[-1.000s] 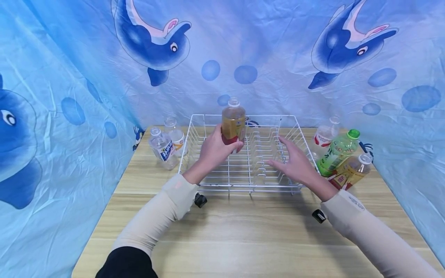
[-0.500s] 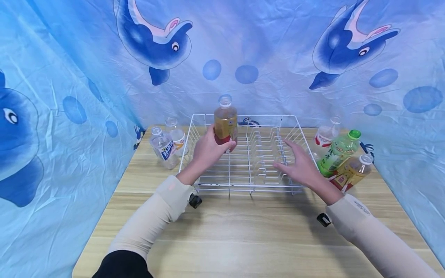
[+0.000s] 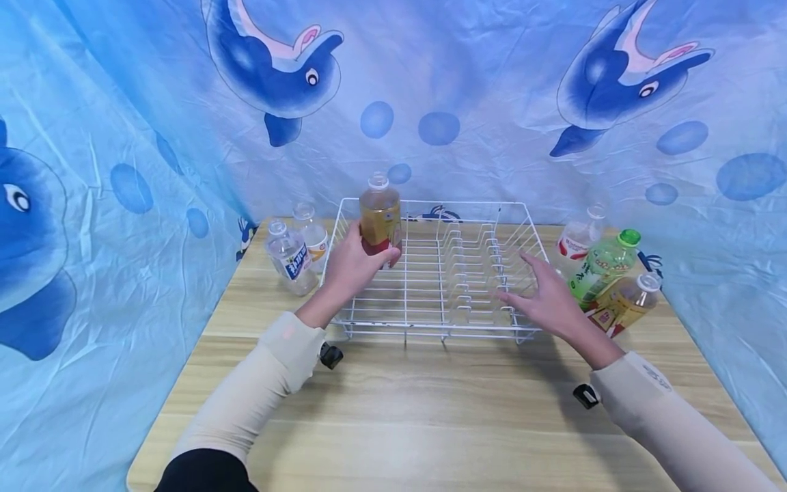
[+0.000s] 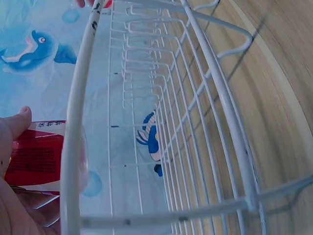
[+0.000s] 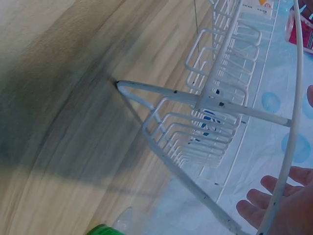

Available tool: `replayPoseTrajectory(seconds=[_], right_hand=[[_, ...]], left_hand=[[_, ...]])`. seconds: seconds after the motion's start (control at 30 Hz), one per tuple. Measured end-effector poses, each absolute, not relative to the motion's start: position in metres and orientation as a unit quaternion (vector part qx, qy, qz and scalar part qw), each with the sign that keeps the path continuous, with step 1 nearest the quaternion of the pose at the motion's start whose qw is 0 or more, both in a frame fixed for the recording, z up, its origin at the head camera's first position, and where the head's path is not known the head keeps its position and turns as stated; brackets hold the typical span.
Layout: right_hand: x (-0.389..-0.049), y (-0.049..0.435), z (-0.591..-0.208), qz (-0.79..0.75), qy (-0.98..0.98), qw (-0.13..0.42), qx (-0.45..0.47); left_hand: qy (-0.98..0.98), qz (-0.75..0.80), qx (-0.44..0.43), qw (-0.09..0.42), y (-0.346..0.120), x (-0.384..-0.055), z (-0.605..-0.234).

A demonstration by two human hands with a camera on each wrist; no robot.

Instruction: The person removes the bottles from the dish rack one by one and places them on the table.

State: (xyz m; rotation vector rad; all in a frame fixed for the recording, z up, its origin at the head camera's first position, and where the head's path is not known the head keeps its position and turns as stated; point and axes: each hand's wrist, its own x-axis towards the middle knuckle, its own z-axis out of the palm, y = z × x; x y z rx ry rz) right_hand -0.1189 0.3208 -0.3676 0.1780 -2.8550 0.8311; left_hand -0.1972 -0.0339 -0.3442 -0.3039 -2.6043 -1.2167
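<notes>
My left hand (image 3: 356, 263) grips an upright plastic bottle (image 3: 381, 212) with a yellow and red label. Hand and bottle are above the left part of a white wire dish rack (image 3: 424, 326). In the left wrist view the red lower label of the bottle (image 4: 36, 156) shows beside the fingers and thumb. My right hand (image 3: 550, 297) is over the rack's right side with fingers and thumb apart, holding nothing. The right wrist view shows its fingers (image 5: 259, 198) spread beyond a rack wire. Whether they touch the rack I cannot tell.
Two clear bottles, one with a blue label (image 3: 296, 263) and one with an orange label (image 3: 316, 242), stand left of the rack. To the right are a red-labelled clear bottle (image 3: 574, 239), a green bottle (image 3: 605, 263) and a yellow-labelled bottle (image 3: 624, 304). A blue dolphin-print cloth (image 3: 467, 75) surrounds the wooden table (image 3: 418, 410).
My left hand has carried the bottle leftward over the rack. My right hand has drifted right, toward the rack's right side, still holding nothing.
</notes>
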Motion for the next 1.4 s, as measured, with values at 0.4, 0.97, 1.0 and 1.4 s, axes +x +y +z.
replayPoseTrajectory(seconds=[0.4, 0.97, 1.0, 1.4], right_hand=[[-0.116, 0.331, -0.373, 0.270, -0.959, 0.070, 0.056], [-0.108, 0.350, -0.377, 0.250, -0.964, 0.074, 0.053], [-0.107, 0.352, -0.378, 0.249, -0.964, 0.072, 0.054], [-0.102, 0.362, -0.388, 0.249, -0.965, 0.048, 0.072]], left_hand=[[-0.897, -0.418, -0.077, 0.126, -0.056, -0.196, -0.343], [-0.901, -0.411, -0.060, 0.129, -0.081, -0.192, -0.341], [-0.900, -0.412, -0.060, 0.130, -0.082, -0.192, -0.341], [-0.898, -0.416, -0.052, 0.135, -0.095, -0.186, -0.343]])
